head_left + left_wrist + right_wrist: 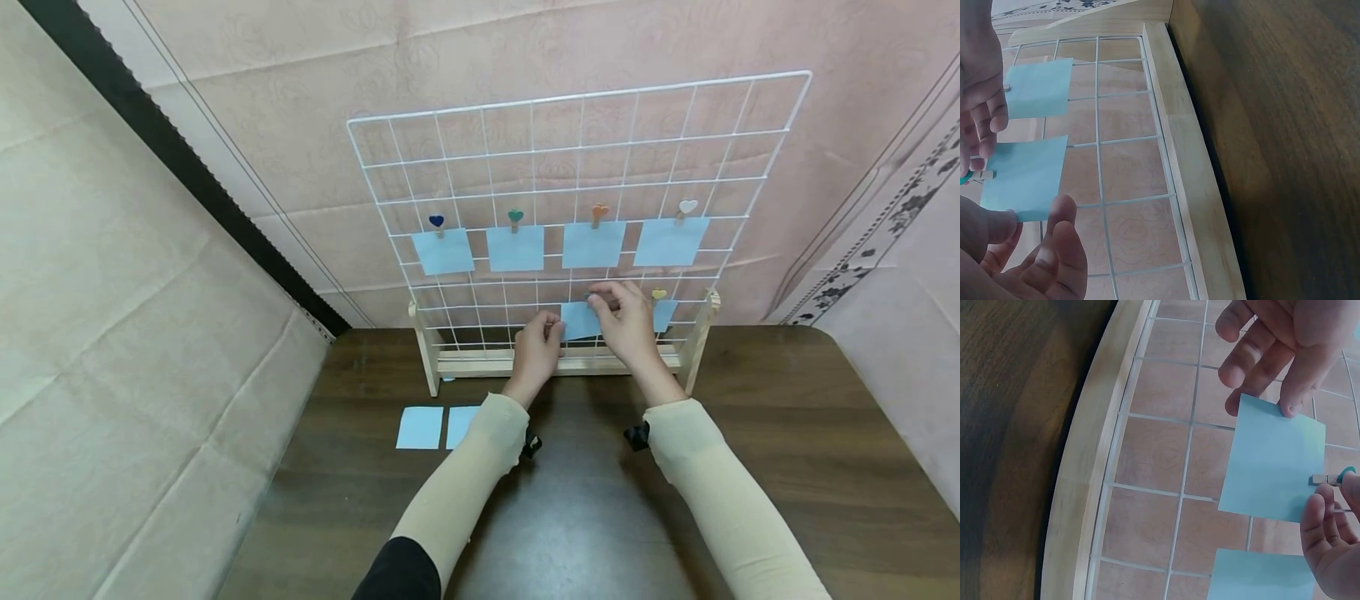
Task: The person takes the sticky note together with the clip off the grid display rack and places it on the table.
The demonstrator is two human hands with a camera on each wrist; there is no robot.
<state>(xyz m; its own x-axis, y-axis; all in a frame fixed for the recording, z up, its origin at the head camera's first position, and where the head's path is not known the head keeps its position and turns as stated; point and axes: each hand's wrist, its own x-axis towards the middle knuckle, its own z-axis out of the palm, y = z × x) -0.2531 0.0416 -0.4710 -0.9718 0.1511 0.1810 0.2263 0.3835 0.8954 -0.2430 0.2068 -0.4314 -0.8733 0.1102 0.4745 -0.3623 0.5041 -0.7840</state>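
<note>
A light blue square of paper [579,322] lies against the lower part of a white wire grid [495,320]. My left hand [536,348] pinches its left edge between thumb and fingers, plainest in the right wrist view. At the paper's top edge my right hand [632,327] grips a small wooden clothespin [1329,479] with a green end; the tip of the clothespin overlaps the paper. Just right of it hangs another blue square [664,316], under a clothespin with a yellow heart [659,294], partly behind my right hand.
Higher on the grid hang several blue squares [515,248] under clothespins with coloured hearts [437,221]. A wooden stand [480,365] holds the grid upright. Two more squares [419,427] lie on the brown table [585,508], one partly behind my left sleeve. A pale cloth [300,100] hangs behind.
</note>
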